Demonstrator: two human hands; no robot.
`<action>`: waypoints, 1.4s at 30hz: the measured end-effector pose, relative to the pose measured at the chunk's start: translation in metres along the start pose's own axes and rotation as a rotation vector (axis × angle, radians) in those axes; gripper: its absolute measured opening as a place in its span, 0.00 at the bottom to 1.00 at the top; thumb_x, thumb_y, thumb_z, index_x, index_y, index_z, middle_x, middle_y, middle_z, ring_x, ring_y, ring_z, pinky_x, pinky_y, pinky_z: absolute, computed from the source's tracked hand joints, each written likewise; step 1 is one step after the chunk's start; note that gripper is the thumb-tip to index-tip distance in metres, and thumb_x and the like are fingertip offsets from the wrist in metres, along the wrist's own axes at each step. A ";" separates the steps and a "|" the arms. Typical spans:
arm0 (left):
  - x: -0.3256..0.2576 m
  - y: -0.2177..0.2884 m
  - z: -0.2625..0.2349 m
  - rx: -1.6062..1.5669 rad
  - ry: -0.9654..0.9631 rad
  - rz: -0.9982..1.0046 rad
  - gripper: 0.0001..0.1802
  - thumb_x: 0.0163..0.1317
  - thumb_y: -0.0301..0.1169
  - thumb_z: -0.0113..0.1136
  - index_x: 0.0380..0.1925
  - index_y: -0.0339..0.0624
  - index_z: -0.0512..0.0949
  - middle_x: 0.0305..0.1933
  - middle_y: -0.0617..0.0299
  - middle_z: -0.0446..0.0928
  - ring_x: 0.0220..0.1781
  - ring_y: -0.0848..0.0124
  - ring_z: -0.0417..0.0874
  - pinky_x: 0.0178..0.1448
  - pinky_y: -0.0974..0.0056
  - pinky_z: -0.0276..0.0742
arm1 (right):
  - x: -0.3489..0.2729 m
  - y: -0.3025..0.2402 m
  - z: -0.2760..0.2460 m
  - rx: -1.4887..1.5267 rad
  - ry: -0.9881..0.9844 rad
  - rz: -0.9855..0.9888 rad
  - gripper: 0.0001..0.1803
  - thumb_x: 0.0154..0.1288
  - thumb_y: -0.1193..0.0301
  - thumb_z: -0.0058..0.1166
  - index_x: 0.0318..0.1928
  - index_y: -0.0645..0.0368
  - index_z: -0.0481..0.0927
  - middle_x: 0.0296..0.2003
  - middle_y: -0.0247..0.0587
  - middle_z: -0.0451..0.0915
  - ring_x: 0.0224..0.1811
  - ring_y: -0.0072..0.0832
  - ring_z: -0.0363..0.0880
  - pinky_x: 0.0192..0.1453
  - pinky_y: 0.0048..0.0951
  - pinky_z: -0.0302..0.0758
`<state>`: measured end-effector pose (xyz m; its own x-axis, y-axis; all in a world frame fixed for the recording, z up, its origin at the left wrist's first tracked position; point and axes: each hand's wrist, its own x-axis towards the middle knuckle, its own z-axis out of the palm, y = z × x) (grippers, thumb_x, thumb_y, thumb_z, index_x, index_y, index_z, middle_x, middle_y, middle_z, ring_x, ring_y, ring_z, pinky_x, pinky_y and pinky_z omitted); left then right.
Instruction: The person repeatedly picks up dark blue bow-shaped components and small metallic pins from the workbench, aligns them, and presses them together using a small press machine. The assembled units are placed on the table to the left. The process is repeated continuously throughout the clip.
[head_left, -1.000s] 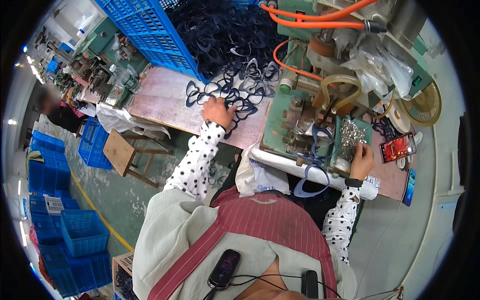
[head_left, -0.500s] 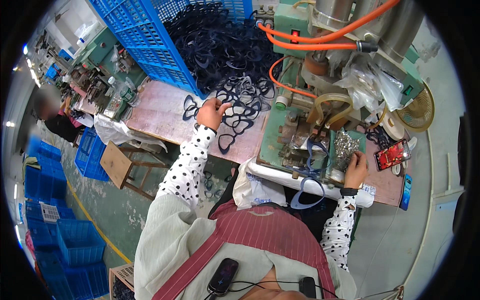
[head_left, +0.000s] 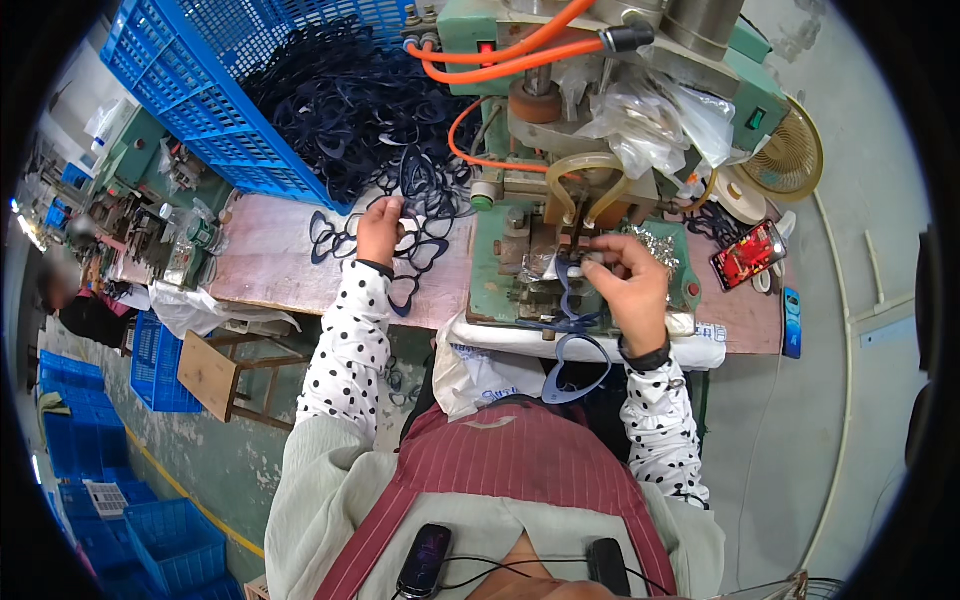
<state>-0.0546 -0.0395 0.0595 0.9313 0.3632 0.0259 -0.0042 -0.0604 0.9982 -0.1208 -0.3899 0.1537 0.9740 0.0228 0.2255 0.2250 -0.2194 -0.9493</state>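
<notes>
My left hand (head_left: 379,232) is closed over the dark-blue looped straps (head_left: 425,250) spread on the table; what its fingers pinch, if anything, is hidden. At the green press (head_left: 495,290), my right hand (head_left: 632,288) reaches in from the right. Its thumb and forefinger are pinched close to the tooling, and anything between them is too small to make out. A blue looped strap (head_left: 580,368) hangs over the front of the press, its upper part lying up by the right fingertips. Beyond that hand lies a heap of small silver metal pieces (head_left: 655,245), partly covered.
A tall blue crate (head_left: 235,120) full of straps stands at the back left. Orange air hoses (head_left: 500,72) cross above the press. On the right are a red-screened phone (head_left: 748,254), a blue phone (head_left: 792,322) and a fan (head_left: 790,155). A wooden stool (head_left: 210,375) stands at left.
My right hand has moved left from the metal pieces to the press tooling. My left hand stays by the loose straps, its fingers more curled. The whole view has shifted.
</notes>
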 end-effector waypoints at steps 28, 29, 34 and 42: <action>-0.146 0.104 0.106 0.233 -0.683 1.350 0.26 0.50 0.19 0.57 0.53 0.42 0.77 0.56 0.53 0.76 0.58 0.57 0.77 0.69 0.44 0.64 | 0.010 0.006 0.010 0.105 0.101 -0.046 0.23 0.53 0.76 0.62 0.50 0.65 0.71 0.29 0.38 0.83 0.26 0.16 0.72 0.33 0.21 0.71; -0.146 0.101 0.110 0.294 -0.685 1.393 0.26 0.51 0.20 0.57 0.53 0.43 0.76 0.57 0.53 0.75 0.58 0.56 0.77 0.69 0.44 0.64 | 0.009 0.010 0.005 0.101 0.143 -0.047 0.23 0.54 0.76 0.62 0.50 0.65 0.71 0.29 0.37 0.83 0.26 0.16 0.72 0.33 0.20 0.71; -0.149 0.079 0.122 0.356 -0.789 1.405 0.21 0.56 0.25 0.57 0.52 0.42 0.77 0.58 0.50 0.74 0.59 0.56 0.77 0.68 0.47 0.66 | 0.011 0.052 -0.031 0.051 0.280 -0.046 0.21 0.57 0.77 0.60 0.52 0.63 0.72 0.31 0.34 0.82 0.31 0.15 0.75 0.36 0.19 0.71; -0.140 0.077 0.127 0.390 -0.736 1.418 0.21 0.56 0.25 0.58 0.53 0.38 0.76 0.58 0.49 0.74 0.56 0.58 0.78 0.63 0.49 0.72 | 0.013 0.106 -0.069 -0.462 0.534 -0.095 0.17 0.59 0.74 0.59 0.49 0.59 0.76 0.32 0.40 0.82 0.32 0.29 0.80 0.38 0.29 0.74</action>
<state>-0.1394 -0.2131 0.1256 0.2269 -0.6686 0.7082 -0.9723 -0.1969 0.1256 -0.0862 -0.4800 0.0705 0.7772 -0.3929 0.4916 0.1582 -0.6341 -0.7569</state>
